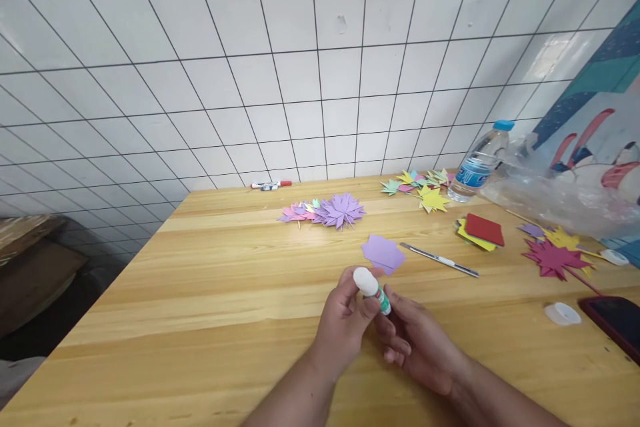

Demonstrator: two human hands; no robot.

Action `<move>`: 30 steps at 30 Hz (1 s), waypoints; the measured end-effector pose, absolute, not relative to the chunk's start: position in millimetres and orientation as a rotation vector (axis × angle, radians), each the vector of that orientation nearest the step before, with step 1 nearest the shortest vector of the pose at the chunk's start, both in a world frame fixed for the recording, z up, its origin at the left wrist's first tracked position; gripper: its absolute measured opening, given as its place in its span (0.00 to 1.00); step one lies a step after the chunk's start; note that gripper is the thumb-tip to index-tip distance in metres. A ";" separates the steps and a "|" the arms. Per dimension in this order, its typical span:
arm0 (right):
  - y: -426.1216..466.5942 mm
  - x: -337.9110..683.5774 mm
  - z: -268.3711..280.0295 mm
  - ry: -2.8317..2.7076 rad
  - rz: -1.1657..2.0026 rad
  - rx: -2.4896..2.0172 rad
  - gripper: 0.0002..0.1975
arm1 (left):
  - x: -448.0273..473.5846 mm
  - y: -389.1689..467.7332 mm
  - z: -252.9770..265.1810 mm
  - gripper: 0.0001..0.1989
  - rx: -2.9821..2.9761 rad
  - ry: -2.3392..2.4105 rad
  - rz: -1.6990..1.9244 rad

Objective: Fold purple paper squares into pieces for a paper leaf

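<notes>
My left hand [345, 317] is closed around a glue stick [383, 301], thumb across its green label. The white end of the stick points up and to the left. My right hand [420, 340] has its thumb and fingers at the lower end of the same stick, its other fingers curled below. Just beyond the hands lie purple paper squares [384, 253], overlapping one another. A slim pen-like tool [440, 259] with a silver end rests to their right.
Behind are purple paper flowers [341, 211], yellow and green paper stars [433, 199], markers [271, 185] and a water bottle [474, 170]. Rightward lie coloured paper squares [484, 231], a crimson paper flower [553, 258], a plastic cap [563, 313], a phone [615, 320] and a plastic bag [545, 197].
</notes>
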State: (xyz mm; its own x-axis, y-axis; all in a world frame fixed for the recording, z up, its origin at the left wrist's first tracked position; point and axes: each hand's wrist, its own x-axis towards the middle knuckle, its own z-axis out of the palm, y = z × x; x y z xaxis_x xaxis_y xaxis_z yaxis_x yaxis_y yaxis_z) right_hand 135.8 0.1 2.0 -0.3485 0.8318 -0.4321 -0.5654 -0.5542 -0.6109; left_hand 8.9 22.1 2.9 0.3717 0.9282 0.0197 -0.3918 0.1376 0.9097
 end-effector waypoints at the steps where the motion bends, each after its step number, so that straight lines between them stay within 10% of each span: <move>1: 0.0 135.7 3.0 -0.448 1.991 -0.920 0.15 | 9.1 22.8 3.1 0.23 1.008 0.673 1.070; 30: -7.1 126.5 1.8 -0.450 2.044 -0.970 0.16 | 10.0 30.2 -8.5 0.19 0.685 0.732 1.212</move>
State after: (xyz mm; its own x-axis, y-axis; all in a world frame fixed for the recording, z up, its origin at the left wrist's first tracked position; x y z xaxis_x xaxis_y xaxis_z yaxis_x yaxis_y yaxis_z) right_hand 126.5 -7.1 1.8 -0.3755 0.7941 -0.4780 -0.5201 -0.6074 -0.6004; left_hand 10.0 30.2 -8.5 0.1878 0.9737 -0.1286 -0.5674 0.2144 0.7950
